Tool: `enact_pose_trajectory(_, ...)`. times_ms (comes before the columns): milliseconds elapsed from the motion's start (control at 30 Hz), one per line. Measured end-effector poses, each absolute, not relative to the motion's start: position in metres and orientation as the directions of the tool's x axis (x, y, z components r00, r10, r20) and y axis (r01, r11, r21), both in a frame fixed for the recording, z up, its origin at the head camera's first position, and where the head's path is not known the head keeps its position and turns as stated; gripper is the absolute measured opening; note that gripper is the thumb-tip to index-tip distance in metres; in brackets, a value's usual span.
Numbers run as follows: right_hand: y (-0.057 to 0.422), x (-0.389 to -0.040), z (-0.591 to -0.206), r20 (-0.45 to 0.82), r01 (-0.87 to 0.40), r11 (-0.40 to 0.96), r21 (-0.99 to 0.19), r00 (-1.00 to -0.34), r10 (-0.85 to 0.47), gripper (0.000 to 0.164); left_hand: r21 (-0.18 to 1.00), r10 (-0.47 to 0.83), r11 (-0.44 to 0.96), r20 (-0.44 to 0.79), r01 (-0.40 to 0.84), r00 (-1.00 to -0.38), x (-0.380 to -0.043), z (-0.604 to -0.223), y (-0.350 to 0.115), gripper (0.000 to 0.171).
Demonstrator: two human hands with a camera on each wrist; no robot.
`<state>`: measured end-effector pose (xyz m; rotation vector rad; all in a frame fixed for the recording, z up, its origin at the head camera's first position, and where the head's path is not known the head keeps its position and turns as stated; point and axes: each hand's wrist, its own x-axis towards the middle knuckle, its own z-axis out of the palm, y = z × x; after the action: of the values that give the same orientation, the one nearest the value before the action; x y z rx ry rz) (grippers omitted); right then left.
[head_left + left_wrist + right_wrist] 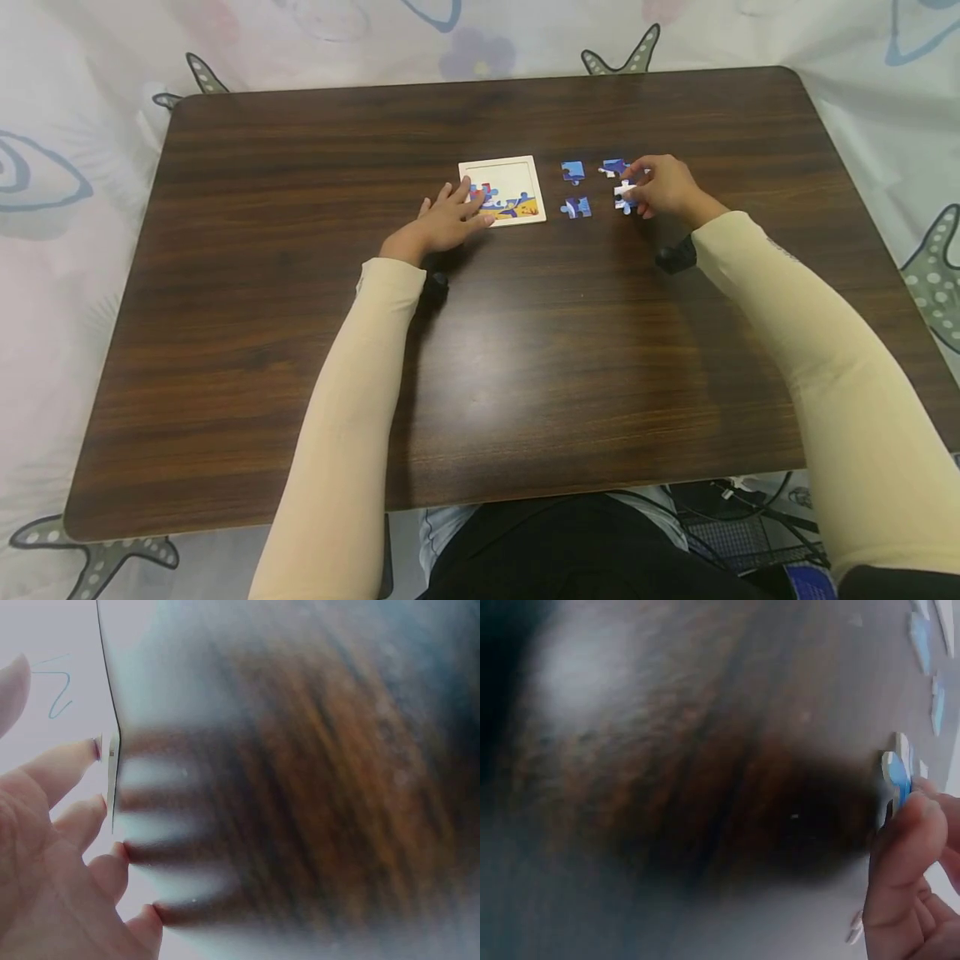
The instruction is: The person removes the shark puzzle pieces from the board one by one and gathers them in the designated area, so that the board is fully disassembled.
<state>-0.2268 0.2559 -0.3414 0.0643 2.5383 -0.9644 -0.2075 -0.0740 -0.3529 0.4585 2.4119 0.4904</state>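
My left hand [448, 218] rests with fingers spread on the left side of a square jigsaw tray [497, 165]; in the left wrist view its fingertips are at the tray's edge. Fitted pieces [517, 207] in yellow, blue and red fill the tray's lower part, partly hidden by that hand. To the right of the tray, my right hand [666, 190] pinches a white-and-blue puzzle piece [624, 197] between thumb and fingers. The right wrist view shows the blue puzzle piece [897, 774] at the thumb tip. Just above it lies another puzzle piece [613, 167], close to the fingertips.
Two loose blue pieces, an upper piece [572, 172] and a lower piece [576, 207], lie between the tray and my right hand. Everything is on a dark wood table [300, 333]. A patterned curtain [315, 42] hangs behind the far edge.
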Motion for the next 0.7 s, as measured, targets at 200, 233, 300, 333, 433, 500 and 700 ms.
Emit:
enact_pose_trajectory(200, 0.254, -0.2245, -0.3431, -0.414, 0.144, 0.808, -0.571, -0.901, -0.132, 0.047, 0.442, 0.436, 0.872, -0.509, 0.21, -0.742, -0.2086, -0.3549, -0.074, 0.064)
enact_pose_trajectory(233, 0.2532, -0.2245, -0.3427, -0.416, 0.132, 0.818, -0.559, -0.899, -0.139, 0.048, 0.441, 0.436, 0.873, -0.509, 0.21, -0.742, -0.2089, -0.3551, -0.0741, 0.064)
enact_pose_trajectory(300, 0.2521, -0.2245, -0.342, -0.418, 0.109, 0.834, -0.541, -0.895, -0.154, 0.049, 0.441, 0.434, 0.873, -0.507, 0.209, -0.744, -0.2094, -0.3557, -0.0742, 0.064)
enact_pose_trajectory(333, 0.2521, -0.2245, -0.3418, -0.419, 0.103, 0.835, -0.54, -0.894, -0.16, 0.049, 0.441, 0.433, 0.873, -0.508, 0.207, -0.745, -0.2094, -0.3559, -0.0742, 0.064)
enact_pose_trajectory(433, 0.2533, -0.2237, -0.3432, -0.423, 0.113, 0.832, -0.542, -0.893, -0.155, 0.048, 0.442, 0.432, 0.873, -0.506, 0.206, -0.746, -0.2094, -0.3562, -0.074, 0.064)
enact_pose_trajectory(500, 0.2546, -0.2225, -0.3445, -0.42, 0.12, 0.826, -0.551, -0.895, -0.15, 0.048, 0.442, 0.432, 0.873, -0.505, 0.207, -0.747, -0.209, -0.3559, -0.0739, 0.064)
enact_pose_trajectory(700, 0.256, -0.2179, -0.3457, -0.405, 0.137, 0.806, -0.576, -0.904, -0.136, 0.045, 0.448, 0.441, 0.868, -0.5, 0.213, -0.745, -0.2079, -0.3548, -0.0744, 0.064)
